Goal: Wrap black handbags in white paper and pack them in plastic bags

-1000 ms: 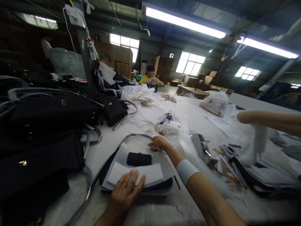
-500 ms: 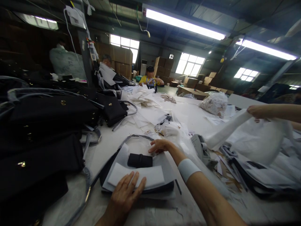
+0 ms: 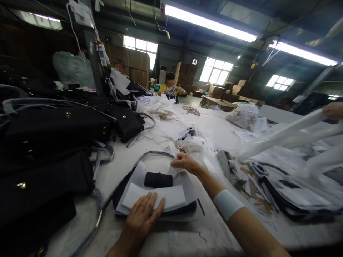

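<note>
A black handbag (image 3: 182,210) lies flat in front of me, its wrapped strap (image 3: 154,152) looping behind it. White tissue-like paper (image 3: 189,185) is spread over the bag, with a small black pouch (image 3: 158,180) and a folded white foam sheet (image 3: 171,197) on top. My left hand (image 3: 144,214) rests flat on the foam sheet, fingers stretched out. Beyond the pouch, at the strap's right end, my right hand (image 3: 186,163) pinches a thin white sheet (image 3: 173,148); whether it is plastic or paper I cannot tell.
Black handbags (image 3: 56,125) are piled at the left. Loose white papers (image 3: 160,110) lie farther back. To the right are a grey tape dispenser (image 3: 227,166) and another bag (image 3: 297,200), where a co-worker's hand (image 3: 333,110) holds white plastic sheeting (image 3: 289,135). Another person (image 3: 171,89) sits across the table.
My right hand has moved slightly away from the pouch and closed on the thin white sheet. My left hand stays on the foam. The co-worker's hand has pulled the plastic up and right.
</note>
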Motion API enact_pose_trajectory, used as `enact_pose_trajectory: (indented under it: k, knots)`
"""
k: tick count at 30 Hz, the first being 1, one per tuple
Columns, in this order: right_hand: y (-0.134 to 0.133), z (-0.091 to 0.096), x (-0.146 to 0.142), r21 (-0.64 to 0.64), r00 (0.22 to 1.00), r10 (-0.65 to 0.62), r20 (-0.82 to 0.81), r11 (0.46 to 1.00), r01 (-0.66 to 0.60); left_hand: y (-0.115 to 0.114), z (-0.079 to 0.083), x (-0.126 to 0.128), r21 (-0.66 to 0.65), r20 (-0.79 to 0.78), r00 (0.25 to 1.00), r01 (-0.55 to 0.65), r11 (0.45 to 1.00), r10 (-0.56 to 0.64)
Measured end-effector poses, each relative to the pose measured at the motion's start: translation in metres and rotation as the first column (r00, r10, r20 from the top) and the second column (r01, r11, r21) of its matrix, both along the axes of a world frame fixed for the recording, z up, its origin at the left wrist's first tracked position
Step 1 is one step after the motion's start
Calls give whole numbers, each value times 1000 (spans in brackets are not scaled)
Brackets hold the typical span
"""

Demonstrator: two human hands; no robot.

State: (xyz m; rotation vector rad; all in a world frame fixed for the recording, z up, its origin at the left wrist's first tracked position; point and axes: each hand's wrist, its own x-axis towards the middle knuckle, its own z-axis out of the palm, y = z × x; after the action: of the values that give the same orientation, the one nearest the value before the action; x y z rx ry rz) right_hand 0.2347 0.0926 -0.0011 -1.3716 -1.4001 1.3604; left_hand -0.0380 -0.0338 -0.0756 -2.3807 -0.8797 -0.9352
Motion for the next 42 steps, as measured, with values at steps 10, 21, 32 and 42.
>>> enact_pose_trajectory:
  k: [10,21,32,42]
  knots:
    - [-111,13,-32,484,926,-101,365,870,-96,1,-8,5,19,81,997,17,1000,-18]
    - [-167,-46,-53,824,683,-483,549,450,-344,-3,15,-3,34,-140,990,40,999,-35]
    - [-173,-49,-51,806,680,-449,581,437,-400,3,22,25,-140,-108,959,247,959,-263]
    - [-177,-44,-51,837,787,-353,506,423,-349,0,19,24,-311,-7,955,279,909,-295]
